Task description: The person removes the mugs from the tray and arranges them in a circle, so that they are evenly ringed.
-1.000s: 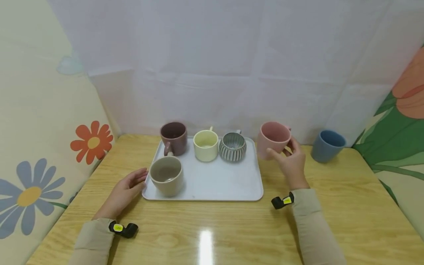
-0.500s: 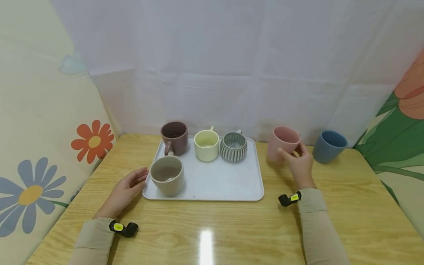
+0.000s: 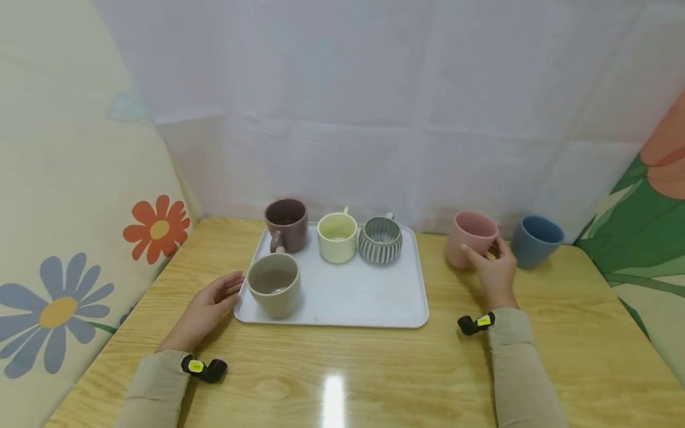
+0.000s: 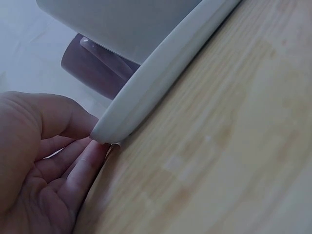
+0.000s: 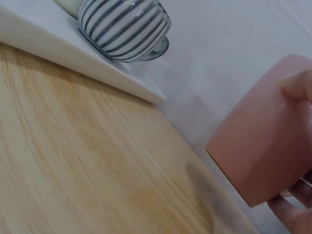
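Observation:
My right hand point(image 3: 495, 270) grips a pink mug point(image 3: 464, 244) to the right of the white tray point(image 3: 369, 306). In the right wrist view the mug's base shows just over the tabletop, its shadow beside it. Its handle is mostly hidden by the fingers. At the tray's left side my left hand point(image 3: 206, 309) pinches the rim, thumb and fingers meeting at the tray's edge point(image 4: 141, 90) in the left wrist view. A taupe mug point(image 3: 275, 288) stands on the tray nearest that hand. Behind it are a dark plum mug point(image 3: 291, 229), a pale yellow mug point(image 3: 337, 241) and a grey striped mug point(image 3: 380, 244).
A blue cup point(image 3: 535, 244) stands on the wooden table point(image 3: 385, 368) just right of my right hand. White cloth point(image 3: 332, 119) hangs behind the table, and flowered cloth point(image 3: 59, 196) covers the left and right sides.
My right hand has carried the pink mug rightward and lower, away from the tray and closer to the blue cup. My left hand stays at the tray's rim. The view has shifted slightly.

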A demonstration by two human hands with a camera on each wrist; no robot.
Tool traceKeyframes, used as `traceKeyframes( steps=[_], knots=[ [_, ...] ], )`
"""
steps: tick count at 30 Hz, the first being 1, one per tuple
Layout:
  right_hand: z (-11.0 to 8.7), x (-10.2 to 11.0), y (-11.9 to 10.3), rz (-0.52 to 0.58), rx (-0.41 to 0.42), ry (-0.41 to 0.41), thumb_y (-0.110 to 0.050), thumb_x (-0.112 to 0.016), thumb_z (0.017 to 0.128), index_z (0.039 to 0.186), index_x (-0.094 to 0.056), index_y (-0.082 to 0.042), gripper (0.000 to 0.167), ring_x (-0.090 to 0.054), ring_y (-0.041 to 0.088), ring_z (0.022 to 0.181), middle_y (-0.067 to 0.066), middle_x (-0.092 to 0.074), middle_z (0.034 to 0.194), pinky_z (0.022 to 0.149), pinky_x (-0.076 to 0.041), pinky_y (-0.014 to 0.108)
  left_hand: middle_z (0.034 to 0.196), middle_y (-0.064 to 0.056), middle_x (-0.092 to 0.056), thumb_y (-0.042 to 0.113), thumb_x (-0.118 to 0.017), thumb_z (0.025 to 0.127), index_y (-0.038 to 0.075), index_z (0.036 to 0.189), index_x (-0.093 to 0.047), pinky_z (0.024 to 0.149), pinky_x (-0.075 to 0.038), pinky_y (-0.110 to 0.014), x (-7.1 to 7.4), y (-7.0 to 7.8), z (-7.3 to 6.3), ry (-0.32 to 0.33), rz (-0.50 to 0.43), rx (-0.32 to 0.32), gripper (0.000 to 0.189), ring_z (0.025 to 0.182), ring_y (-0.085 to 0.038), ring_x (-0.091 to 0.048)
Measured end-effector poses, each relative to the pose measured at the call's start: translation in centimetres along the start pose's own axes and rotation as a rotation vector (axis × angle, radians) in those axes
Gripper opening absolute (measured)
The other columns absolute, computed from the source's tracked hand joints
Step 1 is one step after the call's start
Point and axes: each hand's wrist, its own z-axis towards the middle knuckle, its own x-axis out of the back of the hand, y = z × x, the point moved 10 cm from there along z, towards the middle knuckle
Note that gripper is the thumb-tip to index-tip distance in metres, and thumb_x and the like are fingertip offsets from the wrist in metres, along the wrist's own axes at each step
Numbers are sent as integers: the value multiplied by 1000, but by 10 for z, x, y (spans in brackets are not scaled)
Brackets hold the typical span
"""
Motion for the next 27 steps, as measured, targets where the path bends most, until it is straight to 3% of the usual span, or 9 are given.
traceKeyframes(
  steps=[16,27],
  knots=[
    [4,13,11,33,-59,19,-16,-83,86,150,-49,-6,73,-51,19,128,14,-54,143,109,-42,31,150,-23,-48,14,-54,106,0,157,-32,91,-35,-2,-1,0,0,-5,4,8,57,139,-35,-43],
    [11,20,19,141,-68,-14,-10,-77,90,156,-33,-4,80,-39,24,143,16,-39,158,116,-33,28,149,-24,-49,14,-54,106,-1,156,-33,91,-35,-2,0,3,-1,9,17,-4,57,139,-36,-44]
  ],
)
